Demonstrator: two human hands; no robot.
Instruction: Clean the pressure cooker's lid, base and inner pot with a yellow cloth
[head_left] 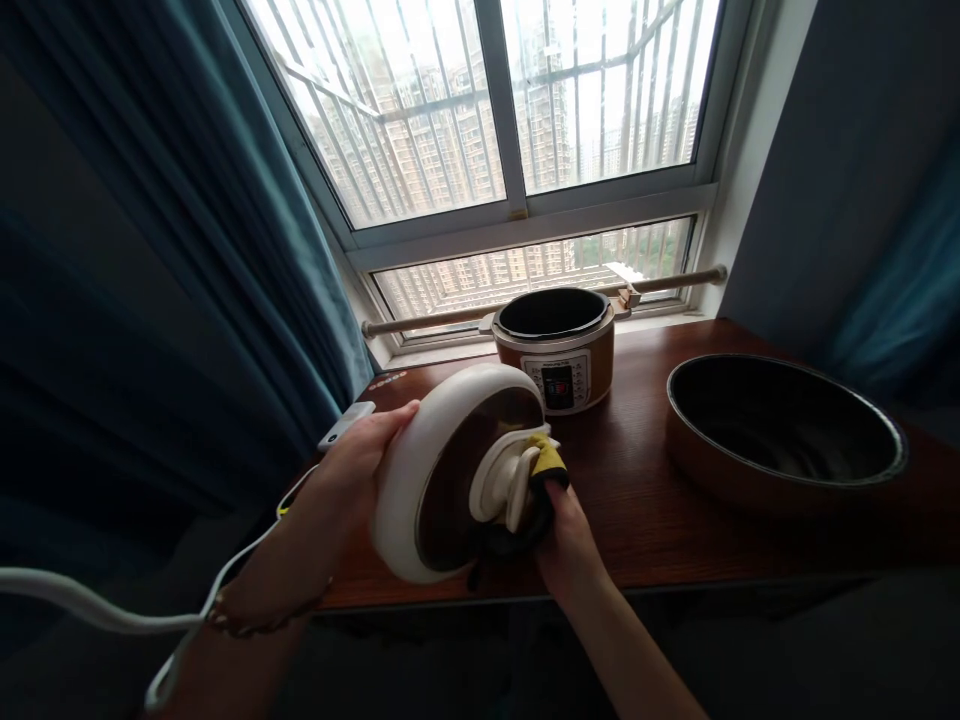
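In front of me a white and brown pressure cooker lid (pixel 405 480) is held tilted on its side above the table. My left hand (pixel 360 455) grips its white rim, thumb on the upper edge and the other fingers hidden behind. A black and yellow cloth (pixel 550 460) is bunched in my right hand (pixel 566 535), whose fingers close round it against the lid's cream-coloured handle (pixel 506 485). Behind the lid stands the electric pressure cooker (pixel 592 365), uncovered, with a dark interior and a control panel facing me.
A large dark oval pot (pixel 780 480) stands uncovered on the right of the reddish-brown table (pixel 630 540). A white power strip (pixel 346 425) and its cord (pixel 247 550) lie on the left. Blue curtains (pixel 247 200) hang beside the barred window (pixel 517 215).
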